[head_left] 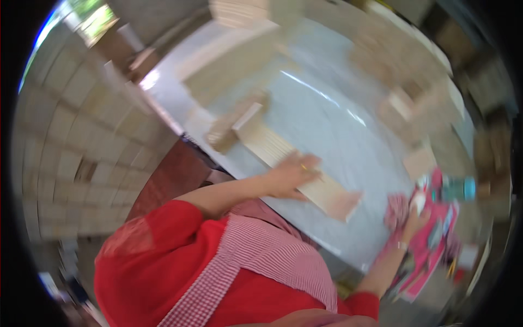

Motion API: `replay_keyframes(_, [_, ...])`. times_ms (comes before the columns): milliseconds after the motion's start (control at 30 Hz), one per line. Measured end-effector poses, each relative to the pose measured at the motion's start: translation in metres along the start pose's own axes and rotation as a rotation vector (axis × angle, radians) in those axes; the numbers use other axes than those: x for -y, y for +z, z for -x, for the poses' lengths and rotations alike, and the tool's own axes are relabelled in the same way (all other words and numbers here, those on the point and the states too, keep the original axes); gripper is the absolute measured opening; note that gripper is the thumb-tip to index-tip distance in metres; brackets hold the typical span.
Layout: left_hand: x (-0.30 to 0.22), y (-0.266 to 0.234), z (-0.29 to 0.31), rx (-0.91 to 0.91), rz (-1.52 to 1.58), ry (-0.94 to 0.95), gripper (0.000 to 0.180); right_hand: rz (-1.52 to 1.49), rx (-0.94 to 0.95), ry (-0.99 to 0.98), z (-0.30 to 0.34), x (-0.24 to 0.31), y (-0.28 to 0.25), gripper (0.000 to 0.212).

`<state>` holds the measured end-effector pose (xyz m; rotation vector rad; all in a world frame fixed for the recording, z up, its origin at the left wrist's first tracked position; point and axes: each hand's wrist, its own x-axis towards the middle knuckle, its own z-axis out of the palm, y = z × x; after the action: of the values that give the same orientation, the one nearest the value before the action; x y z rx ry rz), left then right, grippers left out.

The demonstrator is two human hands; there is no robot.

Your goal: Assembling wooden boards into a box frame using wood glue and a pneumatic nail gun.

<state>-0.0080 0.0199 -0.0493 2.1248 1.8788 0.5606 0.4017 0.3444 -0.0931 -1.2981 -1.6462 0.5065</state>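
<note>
Presently, your left hand (294,174) lies across the pale ribbed strip (269,147).
Strip rests on the table (305,114), near your side; blurred, cannot tell if gripped. Your right hand (416,220) closes around a small white object (418,202) beside the pink cloth (396,211).

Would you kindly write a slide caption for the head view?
Left hand across a pale ridged strip on a glossy table; right hand at a small white item beside pink cloth.

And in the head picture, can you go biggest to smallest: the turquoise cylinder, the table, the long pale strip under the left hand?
1. Table
2. Long pale strip, partly covered
3. Turquoise cylinder
</note>
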Motion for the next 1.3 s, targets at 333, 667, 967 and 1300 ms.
replay_keyframes(333, [0.155,-0.261,0.016,-0.332,-0.627,-0.827,0.09,0.39,-0.082,-0.121,0.013,0.032,-0.04,0.031])
replay_keyframes(667, [0.199,-0.281,0.042,-0.303,-0.513,-0.918,0.091,0.244,-0.076,-0.195,0.052,0.124,-0.047,0.03])
replay_keyframes(967, [0.103,-0.234,-0.002,-0.772,-0.809,0.011,0.049,-0.159,0.372,-0.307,0.085,0.283,0.052,0.058])
replay_keyframes(1300, [0.025,-0.199,-0.014,-0.743,-0.731,0.352,0.039,-0.1,0.079,-0.878,0.098,0.314,0.058,0.048])
